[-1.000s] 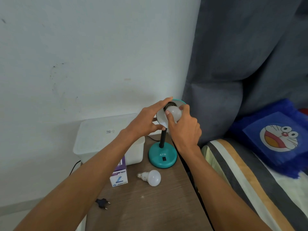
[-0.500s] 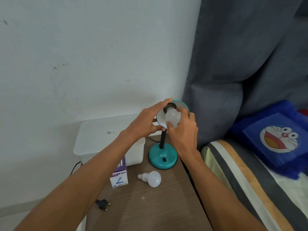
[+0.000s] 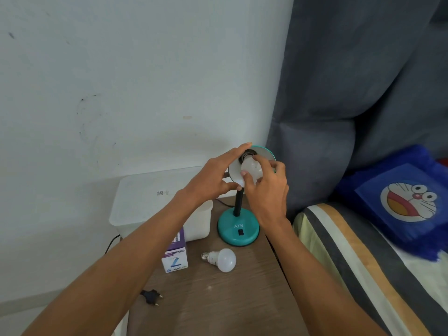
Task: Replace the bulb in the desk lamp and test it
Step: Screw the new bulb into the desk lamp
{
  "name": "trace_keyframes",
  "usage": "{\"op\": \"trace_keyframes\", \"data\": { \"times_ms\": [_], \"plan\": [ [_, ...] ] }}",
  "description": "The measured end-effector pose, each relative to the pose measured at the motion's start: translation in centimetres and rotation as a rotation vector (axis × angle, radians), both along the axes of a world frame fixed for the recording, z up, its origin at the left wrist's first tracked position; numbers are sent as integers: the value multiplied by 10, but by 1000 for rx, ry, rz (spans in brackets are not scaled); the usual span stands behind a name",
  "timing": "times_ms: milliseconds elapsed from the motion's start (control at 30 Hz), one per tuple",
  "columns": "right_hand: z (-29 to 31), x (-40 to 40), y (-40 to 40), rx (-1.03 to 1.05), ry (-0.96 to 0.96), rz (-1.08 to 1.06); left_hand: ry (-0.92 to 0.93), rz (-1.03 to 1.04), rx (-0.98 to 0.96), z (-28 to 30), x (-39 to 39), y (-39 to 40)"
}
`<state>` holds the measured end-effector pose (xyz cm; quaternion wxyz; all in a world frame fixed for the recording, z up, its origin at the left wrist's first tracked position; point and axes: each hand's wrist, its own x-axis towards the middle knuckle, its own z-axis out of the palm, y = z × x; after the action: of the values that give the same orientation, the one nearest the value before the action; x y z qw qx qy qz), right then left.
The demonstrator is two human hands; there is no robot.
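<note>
Regripping since a second ago: right hand (image 3: 268, 190) fingers now curling round the bulb (image 3: 251, 169) in the lamp shade (image 3: 265, 151), apparently screwing it in. Left hand (image 3: 213, 180) clasping the shade rim, steadying. Spare bulb (image 3: 224, 259) lying before the lamp base (image 3: 238, 229); plug (image 3: 151, 297) lying unplugged nearer. Next, probably: finishing tightening, plugging in, switching on.

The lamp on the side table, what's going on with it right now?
A person is fitting a bulb in the teal desk lamp. The left hand steadies the shade while the right hand grips the bulb at the socket. A second bulb lies loose on the wooden table beside a small bulb box. The plug lies on the table, unplugged, so no test yet.
</note>
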<state>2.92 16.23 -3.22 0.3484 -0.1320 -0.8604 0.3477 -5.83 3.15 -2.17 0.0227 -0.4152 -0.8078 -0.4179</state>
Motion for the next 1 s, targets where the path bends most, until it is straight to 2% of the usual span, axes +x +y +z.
{"op": "trace_keyframes", "data": {
  "times_ms": [100,200,300,400,567,700,867,1000],
  "plan": [
    [1,1,1,-5,-38,-25,1,-6,-1,1,1,1],
    [6,-1,1,-31,-118,-152,9,-7,-8,1,1,1],
    [8,-2,2,36,-197,-223,26,-10,-9,1,1,-1],
    [9,0,1,43,-128,-199,25,-9,-10,1,1,1],
    [5,-1,-1,21,-5,-38,23,-5,-11,1,1,2],
    [0,-2,0,-2,-49,-9,10,-9,-5,0,0,1],
    [8,-3,0,-40,-159,-184,23,-4,0,0,0,0],
    [11,1,2,-9,-199,-177,23,2,-7,0,0,0]
  ]
}}
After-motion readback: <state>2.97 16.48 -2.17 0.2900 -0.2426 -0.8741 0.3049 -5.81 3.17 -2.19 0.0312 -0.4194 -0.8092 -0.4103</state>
